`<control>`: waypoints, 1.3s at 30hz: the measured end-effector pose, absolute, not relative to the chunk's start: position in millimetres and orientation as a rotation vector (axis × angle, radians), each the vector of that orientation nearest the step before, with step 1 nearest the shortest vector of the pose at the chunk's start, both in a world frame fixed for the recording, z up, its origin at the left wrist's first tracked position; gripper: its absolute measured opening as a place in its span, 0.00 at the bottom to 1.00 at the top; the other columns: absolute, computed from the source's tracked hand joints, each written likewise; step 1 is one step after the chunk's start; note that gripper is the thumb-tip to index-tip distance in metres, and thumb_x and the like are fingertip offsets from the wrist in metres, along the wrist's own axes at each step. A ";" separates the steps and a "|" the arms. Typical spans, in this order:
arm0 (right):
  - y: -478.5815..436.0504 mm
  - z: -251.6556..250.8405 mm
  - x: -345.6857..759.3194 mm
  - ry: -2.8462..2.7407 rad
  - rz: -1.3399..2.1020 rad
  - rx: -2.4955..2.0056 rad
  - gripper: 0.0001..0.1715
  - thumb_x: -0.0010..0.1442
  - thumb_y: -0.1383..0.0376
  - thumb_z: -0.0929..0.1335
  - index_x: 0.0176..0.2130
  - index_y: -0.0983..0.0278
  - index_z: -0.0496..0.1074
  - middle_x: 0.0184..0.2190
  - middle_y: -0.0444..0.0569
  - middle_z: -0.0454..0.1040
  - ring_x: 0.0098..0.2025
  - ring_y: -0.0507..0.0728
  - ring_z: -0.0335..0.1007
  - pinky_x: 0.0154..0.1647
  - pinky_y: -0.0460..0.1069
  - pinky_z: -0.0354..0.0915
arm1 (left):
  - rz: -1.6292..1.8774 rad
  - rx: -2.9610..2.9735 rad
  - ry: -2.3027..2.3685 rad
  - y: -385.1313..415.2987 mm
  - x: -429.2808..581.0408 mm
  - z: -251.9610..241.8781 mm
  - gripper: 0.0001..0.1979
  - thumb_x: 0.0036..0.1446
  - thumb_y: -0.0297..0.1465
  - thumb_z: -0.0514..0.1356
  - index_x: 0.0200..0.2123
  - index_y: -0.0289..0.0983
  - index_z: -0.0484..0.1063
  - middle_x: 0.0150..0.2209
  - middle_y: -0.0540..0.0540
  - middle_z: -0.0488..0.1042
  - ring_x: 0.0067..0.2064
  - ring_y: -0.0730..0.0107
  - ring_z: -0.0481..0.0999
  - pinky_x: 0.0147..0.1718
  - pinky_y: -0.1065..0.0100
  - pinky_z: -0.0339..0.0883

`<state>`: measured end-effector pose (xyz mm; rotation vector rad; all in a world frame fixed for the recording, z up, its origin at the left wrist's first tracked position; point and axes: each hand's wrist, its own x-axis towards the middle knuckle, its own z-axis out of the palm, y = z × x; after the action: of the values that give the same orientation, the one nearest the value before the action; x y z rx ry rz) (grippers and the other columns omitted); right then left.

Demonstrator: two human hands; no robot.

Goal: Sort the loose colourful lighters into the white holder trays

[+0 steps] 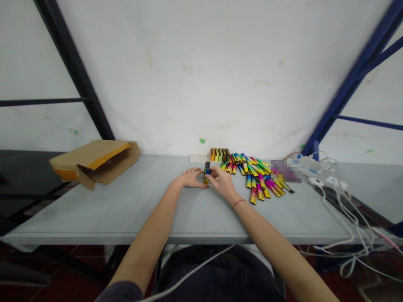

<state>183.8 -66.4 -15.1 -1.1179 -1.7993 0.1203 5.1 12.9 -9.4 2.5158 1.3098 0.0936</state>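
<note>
A lighter (207, 171) with a dark top and a colourful lower part stands upright between my hands, above the middle of the table. My right hand (223, 181) pinches it from the right with thumb and fingers. From the left, my left hand (192, 178) curves around it, thumb at its lower end and index finger near its upper part. Just behind, several yellow, green and dark lighters (219, 155) stand upright in a block. Beside my right hand, many shiny multicoloured lighter-shaped pieces (260, 180) lie in a loose spread.
A white gridded tray (198, 158) lies by the wall. At the left, an open cardboard box (94, 161) rests on its side on the grey table (132, 214). White cables (346, 205) and power strips (310, 165) crowd the right end. A blurred purple item (288, 170) adjoins the spread.
</note>
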 end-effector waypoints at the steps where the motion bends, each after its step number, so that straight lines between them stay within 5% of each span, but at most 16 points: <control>1: -65.9 -15.3 184.1 -1.810 0.100 -1.119 0.11 0.59 0.59 0.68 0.42 0.61 0.70 0.31 0.49 0.75 0.32 0.56 0.72 0.36 0.49 0.67 | 0.089 2.517 1.309 12.8 5.1 -9.3 0.49 0.42 0.61 0.61 0.63 0.45 0.58 0.67 0.39 0.52 0.66 0.39 0.51 0.61 0.44 0.46; 14: -62.0 -12.2 190.9 -1.856 -0.022 -1.126 0.17 0.63 0.62 0.62 0.47 0.64 0.74 0.36 0.54 0.75 0.38 0.59 0.71 0.42 0.52 0.66 | 0.055 2.547 1.333 9.4 8.1 -8.0 0.51 0.43 0.60 0.60 0.66 0.42 0.51 0.67 0.38 0.51 0.66 0.41 0.50 0.62 0.47 0.45; 20: -50.6 -8.8 252.7 -1.625 -0.162 -1.809 0.24 0.63 0.68 0.58 0.52 0.66 0.73 0.49 0.57 0.74 0.51 0.62 0.65 0.54 0.55 0.58 | 0.008 2.561 1.373 9.5 11.1 -9.4 0.49 0.44 0.60 0.59 0.65 0.44 0.53 0.67 0.39 0.51 0.66 0.45 0.51 0.62 0.49 0.47; 24: -53.8 -8.5 271.7 -1.608 -0.138 -2.187 0.23 0.65 0.58 0.58 0.42 0.64 0.79 0.50 0.57 0.74 0.54 0.68 0.60 0.50 0.58 0.58 | -0.001 2.551 1.398 9.1 12.3 -8.1 0.48 0.43 0.60 0.60 0.63 0.43 0.55 0.67 0.39 0.52 0.66 0.46 0.52 0.62 0.52 0.48; 28: -55.7 -7.1 262.2 -1.634 -0.219 -2.185 0.22 0.65 0.56 0.60 0.47 0.62 0.77 0.51 0.56 0.73 0.54 0.69 0.59 0.49 0.58 0.58 | -0.009 2.547 1.403 6.9 13.0 -5.6 0.48 0.43 0.59 0.60 0.64 0.42 0.54 0.67 0.39 0.52 0.66 0.47 0.52 0.61 0.53 0.49; 39: -49.6 -11.6 263.5 -1.666 -0.112 -2.290 0.17 0.61 0.71 0.60 0.46 0.74 0.73 0.42 0.65 0.75 0.44 0.64 0.72 0.42 0.51 0.62 | -0.012 2.547 1.395 4.7 12.4 -3.6 0.49 0.43 0.60 0.59 0.63 0.39 0.55 0.66 0.37 0.52 0.65 0.44 0.53 0.61 0.53 0.50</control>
<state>263.5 -49.6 -11.6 -2.2896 -1.6659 -0.1122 12.4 4.7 -3.6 2.5471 1.3954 -0.0125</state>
